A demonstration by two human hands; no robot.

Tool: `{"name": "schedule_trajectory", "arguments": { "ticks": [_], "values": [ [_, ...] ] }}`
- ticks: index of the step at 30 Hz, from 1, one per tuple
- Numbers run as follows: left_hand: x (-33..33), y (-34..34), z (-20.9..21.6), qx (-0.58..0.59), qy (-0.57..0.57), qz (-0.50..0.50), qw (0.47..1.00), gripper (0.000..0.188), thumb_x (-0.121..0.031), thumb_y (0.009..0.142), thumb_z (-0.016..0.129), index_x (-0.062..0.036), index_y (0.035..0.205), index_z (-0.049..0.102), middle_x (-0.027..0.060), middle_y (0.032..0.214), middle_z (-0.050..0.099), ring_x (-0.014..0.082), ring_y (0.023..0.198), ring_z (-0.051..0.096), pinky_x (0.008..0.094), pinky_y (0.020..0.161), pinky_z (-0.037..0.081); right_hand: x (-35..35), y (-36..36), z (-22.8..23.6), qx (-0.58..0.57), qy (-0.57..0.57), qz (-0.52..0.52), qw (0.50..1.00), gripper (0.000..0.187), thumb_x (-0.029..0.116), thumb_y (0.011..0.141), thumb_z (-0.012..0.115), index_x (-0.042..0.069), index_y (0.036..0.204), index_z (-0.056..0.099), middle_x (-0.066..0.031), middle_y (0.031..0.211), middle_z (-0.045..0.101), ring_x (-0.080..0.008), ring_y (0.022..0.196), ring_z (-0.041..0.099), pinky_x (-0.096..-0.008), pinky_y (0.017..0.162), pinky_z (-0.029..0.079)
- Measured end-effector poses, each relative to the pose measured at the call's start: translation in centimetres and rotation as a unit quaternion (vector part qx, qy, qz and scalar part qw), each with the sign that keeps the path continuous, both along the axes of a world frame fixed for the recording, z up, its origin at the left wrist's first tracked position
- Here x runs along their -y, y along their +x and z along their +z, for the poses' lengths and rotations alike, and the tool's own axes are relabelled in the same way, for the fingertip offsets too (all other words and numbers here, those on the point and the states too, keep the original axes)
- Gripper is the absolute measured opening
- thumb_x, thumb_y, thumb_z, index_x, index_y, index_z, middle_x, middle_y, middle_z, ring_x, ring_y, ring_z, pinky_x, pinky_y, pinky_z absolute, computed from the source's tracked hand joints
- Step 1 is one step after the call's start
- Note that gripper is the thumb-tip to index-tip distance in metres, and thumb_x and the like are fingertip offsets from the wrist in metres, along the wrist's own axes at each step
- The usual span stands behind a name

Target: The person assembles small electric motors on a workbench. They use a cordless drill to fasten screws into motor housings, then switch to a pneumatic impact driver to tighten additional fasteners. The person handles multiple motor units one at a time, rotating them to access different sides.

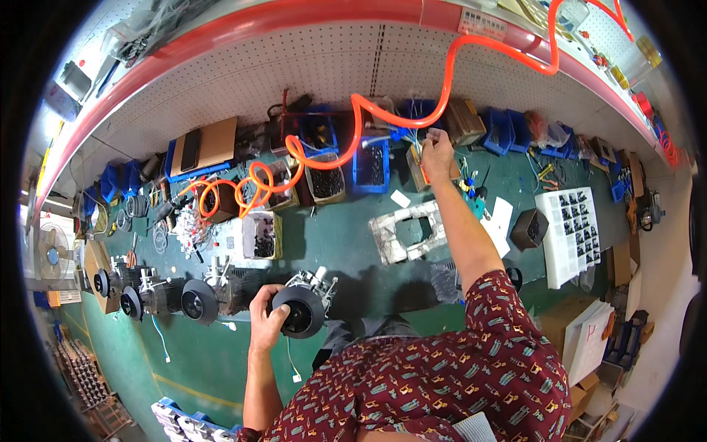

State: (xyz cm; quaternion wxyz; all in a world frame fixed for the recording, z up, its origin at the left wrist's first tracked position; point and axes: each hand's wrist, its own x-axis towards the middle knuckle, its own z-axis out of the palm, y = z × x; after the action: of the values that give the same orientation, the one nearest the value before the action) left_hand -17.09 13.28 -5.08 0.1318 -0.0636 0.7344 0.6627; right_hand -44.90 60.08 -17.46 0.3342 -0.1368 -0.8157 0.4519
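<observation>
My left hand is closed round the rim of a blower motor with a black round impeller, at the bench's front edge. Silvery metal fittings stick up behind that impeller, and a white-plugged cable hangs below it. My right arm stretches far across the bench. Its hand is over a small cardboard box at the back, fingers pinched together. Whatever they hold is too small to name; pale wires and blue connectors lie just beside them. A grey-white block with a rectangular opening lies nearer me.
More blower motors line the front edge at left. A coiled orange air hose hangs over the bench. Blue bins stand along the back. At right are a white tray of black parts and a dark open box.
</observation>
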Motion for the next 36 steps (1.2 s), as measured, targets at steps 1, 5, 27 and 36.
{"name": "schedule_trajectory", "arguments": {
  "ticks": [1,5,27,36],
  "values": [
    [0.2,0.2,-0.2,-0.001,0.001,0.006,1.0,0.043,-0.022,0.078,0.067,0.0036,0.112,0.063,0.0036,0.099,0.064,0.012,0.092,0.058,0.0284,0.086,0.049,1.8,2.1,0.6,-0.008,0.027,-0.043,0.999,0.016,0.01,0.094,0.064,-0.003,0.101,0.067,-0.0208,0.089,0.071,-0.0309,0.083,0.071,-0.0411,0.076,0.054],
    [0.0,-0.1,-0.1,-0.001,-0.009,-0.004,1.0,0.044,-0.025,0.078,0.067,0.004,0.111,0.064,0.0044,0.098,0.066,0.0124,0.092,0.059,0.0286,0.086,0.049,8.1,15.4,-4.6,0.116,-0.051,-0.012,0.992,0.018,0.013,0.087,0.07,-0.003,0.096,0.066,-0.0208,0.086,0.068,-0.0331,0.082,0.067,-0.0444,0.076,0.052],
    [3.4,0.4,-1.3,0.03,0.023,0.013,0.999,0.038,-0.015,0.09,0.065,0.0042,0.122,0.064,0.0055,0.103,0.069,0.013,0.091,0.064,0.0285,0.08,0.054,14.2,23.3,-1.8,0.395,0.055,0.391,0.83,0.075,0.029,0.065,0.092,-0.002,0.126,0.06,-0.0213,0.116,0.071,-0.0338,0.111,0.068,-0.0408,0.096,0.053],
    [3.3,0.7,-1.4,0.004,0.001,0.002,1.0,0.039,-0.02,0.091,0.066,0.0051,0.12,0.063,0.0053,0.103,0.067,0.0122,0.097,0.062,0.0298,0.087,0.053,16.8,32.7,-7.0,0.426,0.357,0.524,0.646,0.07,0.041,0.073,0.086,0.007,0.128,0.058,-0.0156,0.129,0.063,-0.0359,0.127,0.057,-0.0512,0.109,0.039]
  ]
}}
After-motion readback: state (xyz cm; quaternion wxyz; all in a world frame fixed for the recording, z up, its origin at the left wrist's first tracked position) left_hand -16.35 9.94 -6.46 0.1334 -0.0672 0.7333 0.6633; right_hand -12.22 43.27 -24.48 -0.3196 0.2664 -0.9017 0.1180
